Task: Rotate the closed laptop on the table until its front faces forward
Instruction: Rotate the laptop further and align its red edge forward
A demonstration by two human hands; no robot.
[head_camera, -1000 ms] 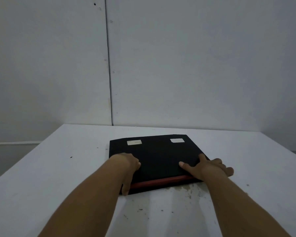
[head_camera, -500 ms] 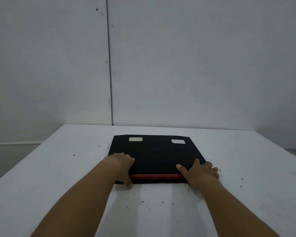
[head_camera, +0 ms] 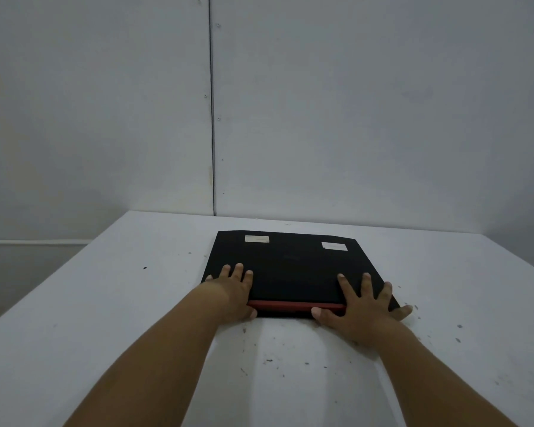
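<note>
Laptop [head_camera: 293, 269] lies flat and closed on the desk [head_camera: 130, 291], near edge roughly square to the viewer, red strip [head_camera: 293, 306] along that edge between the two thumbs.

Left hand [head_camera: 233, 295]: fingers [head_camera: 238, 271] spread flat on the lid at the near-left corner, thumb wrapped round the near edge just under the red strip. Right hand [head_camera: 364, 306]: same at the near-right corner, fingers splayed on the lid, thumb on the near edge, little finger off the side onto the desk. Neither hand is clenched; both pinch the chassis lightly between flat fingers and thumb.

Why this hold: hands at opposite corners give a torque couple, so it can pivot by sliding, no lift needed. Palms pressing down keep the lid shut and stop it skating.

Materials: lid is matte black, slightly angular at the far corners, two pale rectangular stickers [head_camera: 256, 239] beyond the fingertips. Looks rigid, low grip on top. Desk is smooth white laminate, speckled with dark grit ahead of the wrists; grit could scratch the base when it slides.

Judgement: rotation looks near done, only fine squaring left.
</note>
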